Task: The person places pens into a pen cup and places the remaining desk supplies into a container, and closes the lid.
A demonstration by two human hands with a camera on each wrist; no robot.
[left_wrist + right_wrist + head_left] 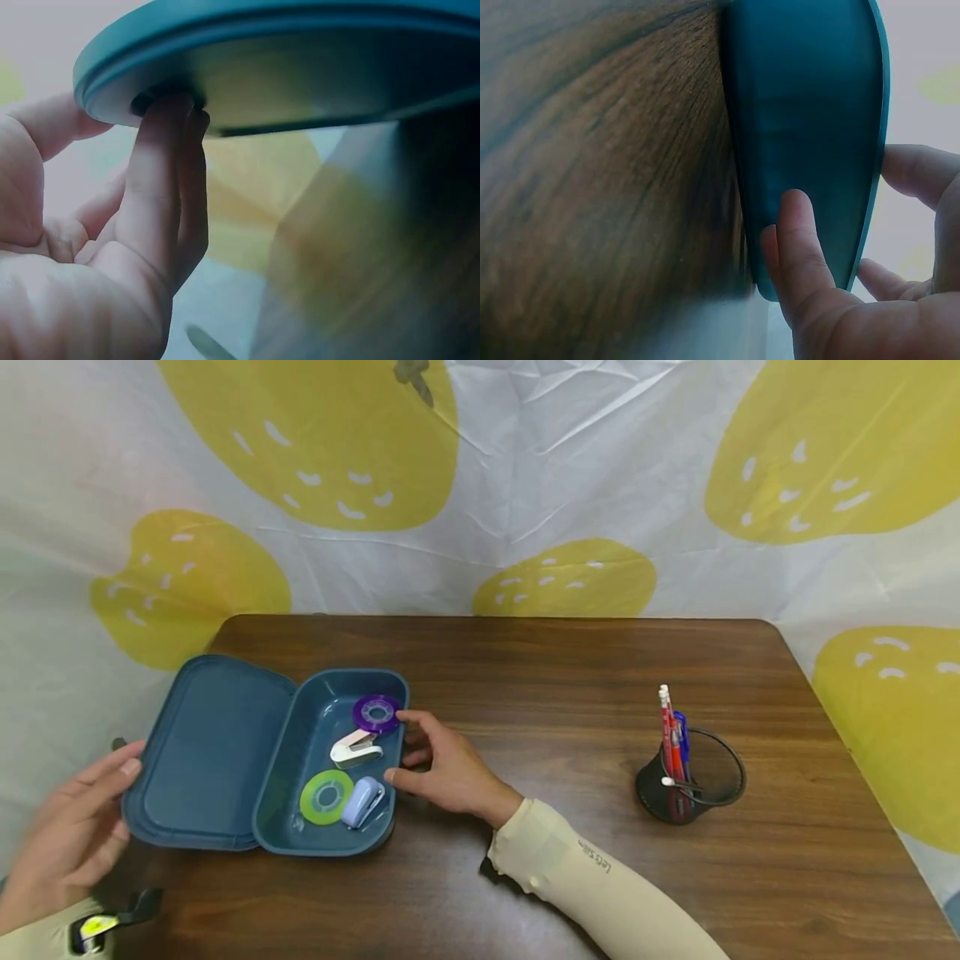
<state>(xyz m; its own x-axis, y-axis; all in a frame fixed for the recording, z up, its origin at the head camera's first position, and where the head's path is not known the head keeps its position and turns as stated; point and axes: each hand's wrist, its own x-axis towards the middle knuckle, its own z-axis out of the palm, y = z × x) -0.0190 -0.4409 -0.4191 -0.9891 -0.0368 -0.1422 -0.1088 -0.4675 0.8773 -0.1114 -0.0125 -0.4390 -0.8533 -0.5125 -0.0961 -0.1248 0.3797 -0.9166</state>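
Note:
A dark blue plastic box (279, 810) stands on the left of the table with its lid (217, 752) swung out to the left. My left hand (78, 831) pinches the lid's outer edge, thumb on top and fingertips beneath, as the left wrist view shows. On the opposite side, my right hand (450, 768) holds the box's right wall: thumb and forefinger lie over the rim, other fingers (802, 240) against the outer wall. Inside are a purple tape roll (363, 713), a white stapler (348, 753), a green tape roll (309, 800) and a pale lavender stapler (362, 800).
A black mesh pen cup (651, 789) stands on the right of the brown wooden table (525, 677), holding red pencils, pens and a blue pen (681, 735). White cloth (510, 468) printed with yellow fruit hangs behind and beside the table.

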